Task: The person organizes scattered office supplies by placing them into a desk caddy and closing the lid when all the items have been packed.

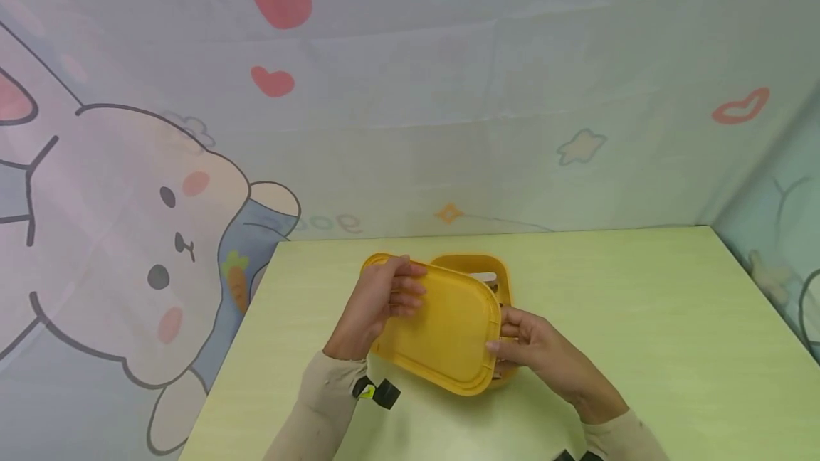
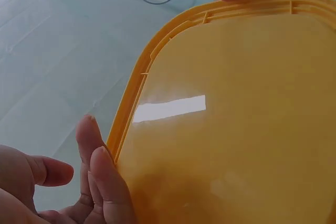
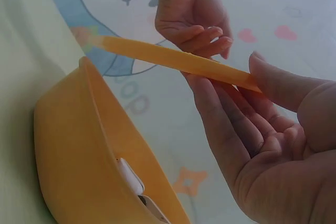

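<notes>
A yellow plastic lid [image 1: 448, 329] is held tilted in front of a yellow box [image 1: 503, 283]. My right hand [image 1: 544, 351] pinches its right edge, the thumb on the near face and the fingers behind. At the lid's upper left is my left hand [image 1: 378, 297]; in the left wrist view its fingers [image 2: 110, 182] touch the rim while the thumb stands apart. The right wrist view shows the lid [image 3: 173, 60] edge-on, above the uncovered box [image 3: 68, 145]. Inside the box lie white pieces [image 3: 130, 177], partly hidden by its wall.
The pale green table [image 1: 615, 304] spreads out on both sides of the box. Behind it hangs a cloth [image 1: 410, 126] printed with a rabbit and hearts. A dark cable [image 1: 804, 311] shows at the far right.
</notes>
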{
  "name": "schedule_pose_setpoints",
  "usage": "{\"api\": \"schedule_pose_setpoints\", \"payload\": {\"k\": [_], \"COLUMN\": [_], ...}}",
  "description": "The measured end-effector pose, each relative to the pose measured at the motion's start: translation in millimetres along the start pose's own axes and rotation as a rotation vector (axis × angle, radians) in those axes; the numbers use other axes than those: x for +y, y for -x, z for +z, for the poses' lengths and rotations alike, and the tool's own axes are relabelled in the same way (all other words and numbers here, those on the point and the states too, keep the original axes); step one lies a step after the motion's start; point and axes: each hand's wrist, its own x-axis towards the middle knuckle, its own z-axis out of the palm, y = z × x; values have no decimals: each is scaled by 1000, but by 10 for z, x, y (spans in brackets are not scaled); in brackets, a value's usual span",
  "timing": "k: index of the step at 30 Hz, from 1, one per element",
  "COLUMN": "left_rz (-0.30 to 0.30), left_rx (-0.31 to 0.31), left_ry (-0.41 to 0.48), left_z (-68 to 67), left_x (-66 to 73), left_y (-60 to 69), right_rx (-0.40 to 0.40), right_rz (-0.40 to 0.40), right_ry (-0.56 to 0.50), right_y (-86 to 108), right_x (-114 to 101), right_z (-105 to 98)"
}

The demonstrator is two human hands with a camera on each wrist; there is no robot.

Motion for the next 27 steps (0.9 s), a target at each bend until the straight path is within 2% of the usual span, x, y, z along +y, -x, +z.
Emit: {"api": "schedule_pose_setpoints", "payload": {"k": [7,12,19,27], "left_rz": [26,47,45,77], "left_rx": [-6,8,29,57], "left_ry": [-21,-42,-69,-81], "left_z": [10,19,-6,-9], "left_x": [20,25,16,51], "left_y": [-7,-31,-16,-12], "right_rx": [-3,10,9,-6], "right_rz": [-30,-34,-37,-88], "right_ry": [-20,1,10,43], "right_y": [15,13,7,-19], "right_x": [-14,-36,-32,-51], "right_z": [29,46,68,85]}}
